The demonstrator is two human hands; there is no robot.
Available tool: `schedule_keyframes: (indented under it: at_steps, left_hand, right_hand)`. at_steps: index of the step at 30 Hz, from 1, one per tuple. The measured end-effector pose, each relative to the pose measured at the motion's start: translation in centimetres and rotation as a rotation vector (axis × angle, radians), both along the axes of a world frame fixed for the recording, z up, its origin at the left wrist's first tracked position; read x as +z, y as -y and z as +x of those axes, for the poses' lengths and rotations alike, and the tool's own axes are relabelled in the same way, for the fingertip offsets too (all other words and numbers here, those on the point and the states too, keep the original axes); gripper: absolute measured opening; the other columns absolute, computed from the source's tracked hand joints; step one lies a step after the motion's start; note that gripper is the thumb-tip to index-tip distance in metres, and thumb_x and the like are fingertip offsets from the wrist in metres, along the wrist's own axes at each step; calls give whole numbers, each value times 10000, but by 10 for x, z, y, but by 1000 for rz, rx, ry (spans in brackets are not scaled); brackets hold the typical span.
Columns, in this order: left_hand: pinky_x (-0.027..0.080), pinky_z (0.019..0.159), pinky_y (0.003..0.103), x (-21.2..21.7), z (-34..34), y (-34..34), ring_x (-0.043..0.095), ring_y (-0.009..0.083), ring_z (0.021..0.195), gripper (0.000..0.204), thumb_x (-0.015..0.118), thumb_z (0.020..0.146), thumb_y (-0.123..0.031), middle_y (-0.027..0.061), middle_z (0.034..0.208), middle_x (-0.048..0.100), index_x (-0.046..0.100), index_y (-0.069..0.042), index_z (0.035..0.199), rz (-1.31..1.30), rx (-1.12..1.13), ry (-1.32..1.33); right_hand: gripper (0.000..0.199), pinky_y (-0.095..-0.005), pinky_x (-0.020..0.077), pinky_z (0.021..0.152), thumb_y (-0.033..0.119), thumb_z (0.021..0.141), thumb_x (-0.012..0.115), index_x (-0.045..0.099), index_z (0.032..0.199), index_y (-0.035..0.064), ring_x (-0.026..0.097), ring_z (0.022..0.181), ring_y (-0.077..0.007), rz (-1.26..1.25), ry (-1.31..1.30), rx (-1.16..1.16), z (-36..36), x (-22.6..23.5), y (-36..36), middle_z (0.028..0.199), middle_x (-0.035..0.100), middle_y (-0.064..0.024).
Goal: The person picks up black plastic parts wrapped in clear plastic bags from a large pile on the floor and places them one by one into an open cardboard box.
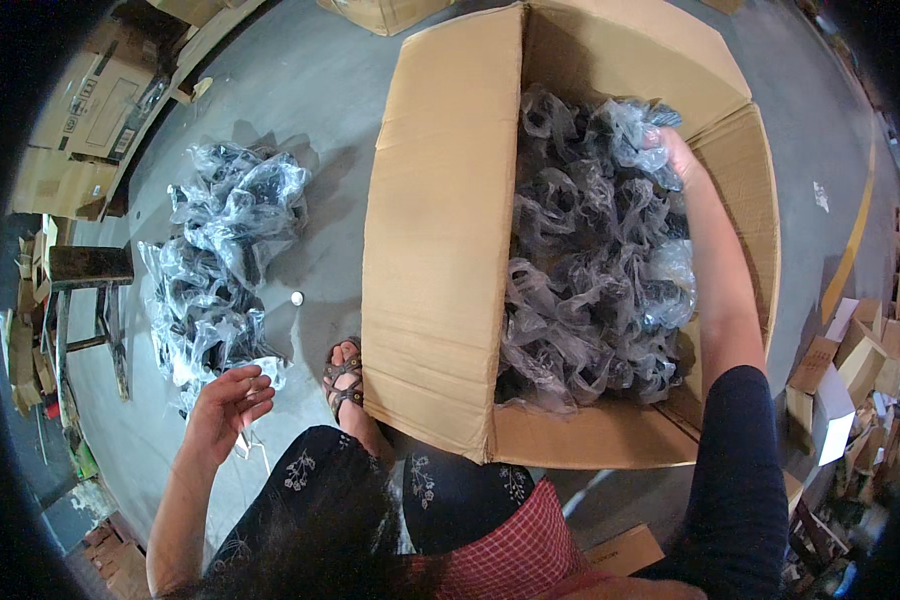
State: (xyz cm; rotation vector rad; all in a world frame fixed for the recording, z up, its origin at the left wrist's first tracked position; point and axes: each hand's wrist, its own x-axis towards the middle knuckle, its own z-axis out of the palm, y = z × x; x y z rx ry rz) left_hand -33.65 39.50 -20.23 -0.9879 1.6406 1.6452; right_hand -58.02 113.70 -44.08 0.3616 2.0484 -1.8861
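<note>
A large open cardboard box [440, 210] stands in front of me, filled with dark items wrapped in clear plastic bags [610, 240]. My right hand [673, 155] reaches into its far right corner, its fingers closed on a plastic-bagged dark item [630, 130]; the fingertips are partly hidden by the plastic. To the left, my left hand [232, 405] hovers with loosely curled fingers apart and nothing in them. Just beyond it, a row of similar bagged items [220, 260] lies on the floor. What is inside the bags is too dark to make out.
A worn wooden stool [90, 265] stands at the left, with stacked cartons [95, 110] behind it. Torn cardboard pieces [850, 370] are heaped at the right. A small white round thing [297, 298] lies on the grey floor near my sandalled foot [345, 380].
</note>
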Motion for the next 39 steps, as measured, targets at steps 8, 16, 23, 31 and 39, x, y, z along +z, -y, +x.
schedule_keyframes:
  at_steps: [8, 16, 23, 31, 39]
  left_hand:
    - [547, 879, 382, -14, 8, -37, 661, 239, 998, 413, 626, 921, -201, 146, 1148, 656, 529, 9, 1263, -20, -273, 89]
    - [542, 861, 368, -36, 24, -8, 660, 223, 989, 447, 636, 906, -226, 131, 1149, 655, 535, 17, 1268, -36, -206, 34]
    - [550, 820, 353, -71, 55, 23, 666, 221, 954, 430, 643, 915, -214, 129, 1088, 675, 508, 6, 1258, -212, -223, 122]
    - [525, 724, 364, -88, 9, 33, 650, 266, 833, 305, 636, 898, -184, 140, 985, 666, 595, -65, 1176, -1036, -524, -740]
    - [475, 900, 441, -93, -36, 108, 616, 356, 972, 270, 630, 822, -173, 158, 1025, 674, 663, -42, 1056, -1339, -407, -688]
  right_hand:
    - [184, -345, 527, 727, 186, 904, 593, 688, 998, 59, 651, 809, -183, -8, 232, -58, 16, 17, -6, 918, 705, -52]
    - [223, -389, 560, 770, 206, 928, 561, 663, 1023, 32, 688, 852, -205, 65, 314, -29, -1, 7, -57, 941, 722, -79]
    - [340, -404, 463, 575, 405, 918, 526, 611, 963, 79, 560, 681, -234, 484, 422, 21, -12, -22, -51, 867, 632, -103]
    - [379, -388, 444, 625, 419, 953, 423, 589, 1000, 82, 542, 715, -251, 600, 214, -109, -40, -62, -87, 888, 610, -124]
    - [413, -461, 489, 854, 357, 947, 441, 658, 1140, 64, 634, 1004, -311, 804, 95, 190, -19, -69, -72, 1134, 667, -160]
